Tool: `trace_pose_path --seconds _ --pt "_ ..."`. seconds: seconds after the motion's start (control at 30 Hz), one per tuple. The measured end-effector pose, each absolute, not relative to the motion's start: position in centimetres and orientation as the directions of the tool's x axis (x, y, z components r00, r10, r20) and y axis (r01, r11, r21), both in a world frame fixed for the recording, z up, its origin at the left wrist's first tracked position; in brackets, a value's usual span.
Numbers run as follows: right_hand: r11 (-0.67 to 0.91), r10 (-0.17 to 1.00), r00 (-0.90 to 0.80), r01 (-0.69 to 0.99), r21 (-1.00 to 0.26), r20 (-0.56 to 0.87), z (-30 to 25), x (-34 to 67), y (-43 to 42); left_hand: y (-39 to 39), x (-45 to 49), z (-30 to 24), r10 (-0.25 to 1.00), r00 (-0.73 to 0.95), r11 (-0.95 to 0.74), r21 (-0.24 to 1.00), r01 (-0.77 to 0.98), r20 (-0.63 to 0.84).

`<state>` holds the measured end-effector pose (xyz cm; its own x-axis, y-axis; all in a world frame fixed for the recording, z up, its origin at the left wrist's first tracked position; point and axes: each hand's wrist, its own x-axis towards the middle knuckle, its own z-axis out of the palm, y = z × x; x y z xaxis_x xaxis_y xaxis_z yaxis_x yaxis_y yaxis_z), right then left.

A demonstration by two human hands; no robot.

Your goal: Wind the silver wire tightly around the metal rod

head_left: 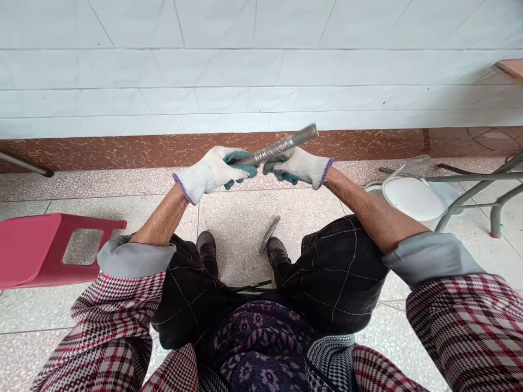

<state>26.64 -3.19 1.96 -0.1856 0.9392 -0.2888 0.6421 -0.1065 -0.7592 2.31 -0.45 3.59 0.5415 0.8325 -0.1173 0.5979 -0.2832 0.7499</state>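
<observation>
My left hand [223,167], in a white knit glove with a green palm and purple cuff, is closed around one end of a grey rod or tube [304,135]. The rod slants up to the right in front of the wall. Shiny wire [274,149] is wound in several turns about its middle. Just below the wound part is my right hand [297,166], in a matching glove. Its fingers are curled and pressed together beside the rod; what lies between them is hidden.
A red plastic stool [44,245] stands at left. Beside my right shoe [278,251] lies a narrow grey piece with a rough surface [269,234]. Metal legs [482,190] and a white round lid-like thing [414,198] are at right. A tiled wall [229,68] rises ahead.
</observation>
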Motion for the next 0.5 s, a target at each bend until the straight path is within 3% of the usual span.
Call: trace_pose_path --seconds 0.1,0.23,0.33,0.5 --pt "-0.135 0.917 -0.214 0.630 -0.765 -0.338 1.6 25.2 -3.6 0.3 2.5 3.5 0.855 0.516 -0.222 0.863 0.454 -0.052" --pt "-0.093 0.905 -0.263 0.645 -0.759 -0.334 1.5 24.6 -3.5 0.3 3.1 3.3 0.906 0.414 -0.076 0.929 0.362 -0.087" --pt "-0.071 0.897 -0.284 0.663 -0.745 -0.338 1.3 24.8 -3.3 -0.1 3.3 3.4 0.873 0.477 -0.041 0.960 0.278 -0.101" --pt "-0.041 0.869 -0.275 0.787 -0.615 -0.410 1.4 25.3 -3.6 0.2 3.0 3.3 0.834 0.537 -0.079 0.936 0.343 -0.127"
